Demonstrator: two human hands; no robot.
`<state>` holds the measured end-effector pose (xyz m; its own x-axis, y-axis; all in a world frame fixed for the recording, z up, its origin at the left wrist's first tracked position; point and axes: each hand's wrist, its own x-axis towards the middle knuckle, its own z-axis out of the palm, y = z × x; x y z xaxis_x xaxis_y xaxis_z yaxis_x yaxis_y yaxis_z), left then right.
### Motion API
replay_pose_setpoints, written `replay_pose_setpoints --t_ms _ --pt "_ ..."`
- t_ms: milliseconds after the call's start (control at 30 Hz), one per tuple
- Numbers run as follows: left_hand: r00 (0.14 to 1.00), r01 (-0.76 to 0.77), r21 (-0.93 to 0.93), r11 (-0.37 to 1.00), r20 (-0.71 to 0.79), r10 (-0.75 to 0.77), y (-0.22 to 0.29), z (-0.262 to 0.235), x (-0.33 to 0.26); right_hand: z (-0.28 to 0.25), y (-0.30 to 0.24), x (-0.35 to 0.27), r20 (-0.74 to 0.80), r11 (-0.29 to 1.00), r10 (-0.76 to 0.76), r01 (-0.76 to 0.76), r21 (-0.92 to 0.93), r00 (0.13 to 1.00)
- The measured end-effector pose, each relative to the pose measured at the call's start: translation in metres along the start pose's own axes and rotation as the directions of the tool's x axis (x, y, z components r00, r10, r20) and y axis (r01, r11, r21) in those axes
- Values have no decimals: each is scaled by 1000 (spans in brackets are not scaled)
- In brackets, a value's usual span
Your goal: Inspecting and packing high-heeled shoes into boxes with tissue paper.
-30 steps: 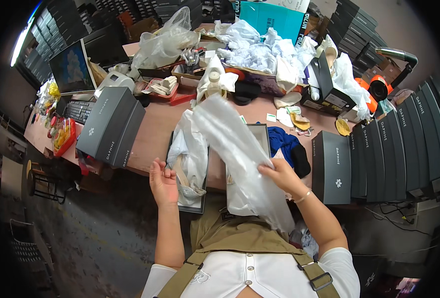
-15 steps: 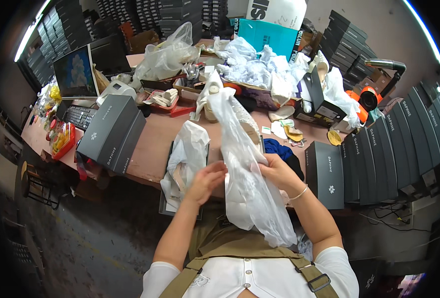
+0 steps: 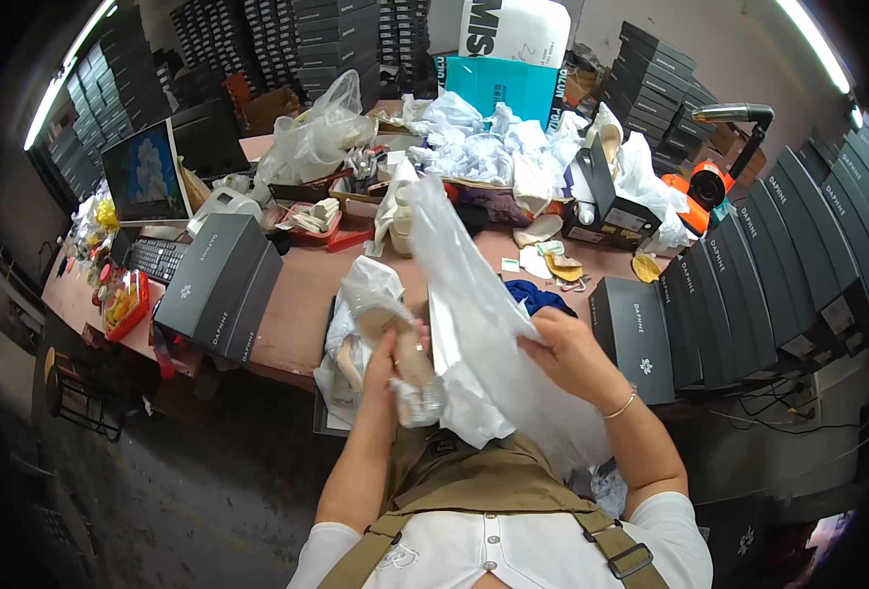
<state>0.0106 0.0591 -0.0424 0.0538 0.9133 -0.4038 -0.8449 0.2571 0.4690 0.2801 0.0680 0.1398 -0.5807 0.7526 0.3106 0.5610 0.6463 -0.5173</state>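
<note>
My left hand (image 3: 383,365) grips a pale beige shoe (image 3: 415,365), blurred by motion, with a shiny, see-through-looking end near my waist. My right hand (image 3: 580,361) pinches the edge of a long translucent plastic bag (image 3: 484,294), which hangs slantwise across the table edge toward my lap. Beside the bag's lower part hangs crumpled white tissue paper (image 3: 472,407). Just left of my left hand, an open shoe box (image 3: 328,420) holds white paper (image 3: 371,277) and a second beige shoe (image 3: 349,365), partly covered.
Closed dark grey shoe boxes (image 3: 220,280) stand at left, and a long row of them (image 3: 739,285) lines the right. Crumpled paper (image 3: 484,147) heaps at the back. A monitor (image 3: 148,175), a red-rimmed container (image 3: 125,306) and blue cloth (image 3: 535,297) also lie around.
My left hand, previously empty beside the bag, now holds the shoe left of it. The bag has been pulled aside to the right, and tissue paper shows below it.
</note>
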Motion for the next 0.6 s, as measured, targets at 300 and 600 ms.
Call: replay_pose_setpoints --t_ms 300,600 --pt "760 165 594 787 432 -485 -2 16 -140 30 1 -7 181 789 -152 230 -569 972" --pt "798 374 234 897 413 -440 -69 39 -141 31 -37 -65 509 999 -41 30 31 860"
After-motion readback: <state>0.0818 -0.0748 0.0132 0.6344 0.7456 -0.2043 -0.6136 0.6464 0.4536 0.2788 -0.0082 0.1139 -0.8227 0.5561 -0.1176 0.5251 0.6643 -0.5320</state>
